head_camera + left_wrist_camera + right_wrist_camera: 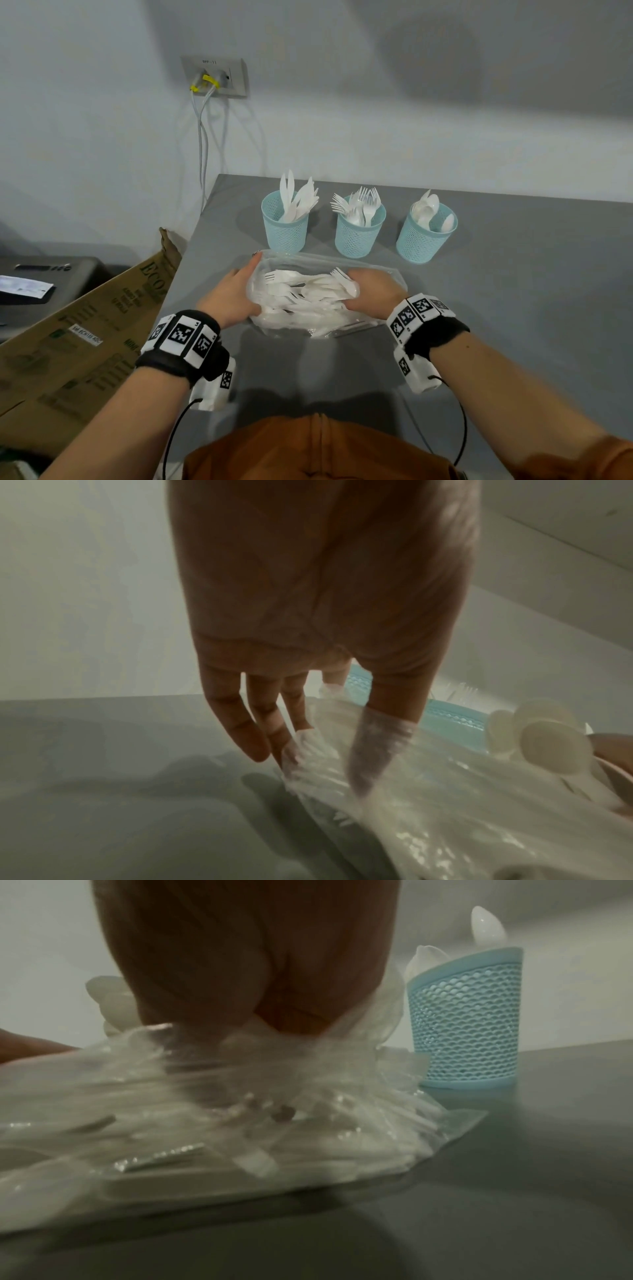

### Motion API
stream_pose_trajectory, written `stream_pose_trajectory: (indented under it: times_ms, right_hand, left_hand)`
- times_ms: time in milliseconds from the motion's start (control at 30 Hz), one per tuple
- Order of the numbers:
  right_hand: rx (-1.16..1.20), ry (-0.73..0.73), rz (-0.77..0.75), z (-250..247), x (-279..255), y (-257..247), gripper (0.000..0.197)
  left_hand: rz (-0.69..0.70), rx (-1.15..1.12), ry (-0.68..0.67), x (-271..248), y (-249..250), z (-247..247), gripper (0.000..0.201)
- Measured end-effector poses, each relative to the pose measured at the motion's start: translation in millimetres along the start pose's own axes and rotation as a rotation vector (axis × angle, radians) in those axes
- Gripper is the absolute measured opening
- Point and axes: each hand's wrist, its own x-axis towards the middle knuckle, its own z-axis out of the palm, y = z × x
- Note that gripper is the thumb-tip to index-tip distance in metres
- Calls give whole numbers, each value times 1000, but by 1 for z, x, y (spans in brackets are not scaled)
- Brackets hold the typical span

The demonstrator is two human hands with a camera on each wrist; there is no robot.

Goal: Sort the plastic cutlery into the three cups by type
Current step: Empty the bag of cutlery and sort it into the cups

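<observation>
Three light blue mesh cups stand in a row at the back of the grey table: knives in the left cup (285, 224), forks in the middle cup (359, 228), spoons in the right cup (424, 234). In front of them lies a clear plastic bag (308, 318) full of mixed white cutlery (301, 291). My left hand (233, 294) holds the bag's left edge, thumb under the plastic and fingers nearly straight (260, 723). My right hand (373, 291) reaches into the bag, fingers curled round a bunch of cutlery; spoon bowls (548, 739) show beside it. Plastic hides its fingertips (246, 961).
A brown cardboard box (85, 342) leans against the table's left edge, with a dark device (41, 281) behind it. A wall socket with cables (215, 77) is above the table's back left corner. Bare grey tabletop (531, 308) stretches to the right.
</observation>
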Motion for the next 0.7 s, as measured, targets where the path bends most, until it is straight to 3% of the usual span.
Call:
stream_pose_trajectory:
  times_ms: [133,267,367,433,533,633,700]
  right_hand:
    - [53,81,-15,0,2,3,41]
    - [228,203,-65,-14,4,-9,36]
    - [403,192,-117,-25,3,-25,32]
    - [427,184,-127,-30,1,-35,30]
    - [440,161,-127,-28,3,-44,18]
    - [421,165,-124,-22,7,-47,17]
    - [422,178,-120,-19,7,-49,22]
  left_hand:
    - [-19,-1,16,4,1,2,107]
    - [-40,80,131,-3,11,2,87]
    - [83,62,342,-9,24,3,67]
    - [235,-193,441,-12,38,0,51]
    - [394,-650,343,-19,66,-10,38]
    - [438,-662,223,-20,83,-7,38]
    - [403,-615,249,-13,87,1,38]
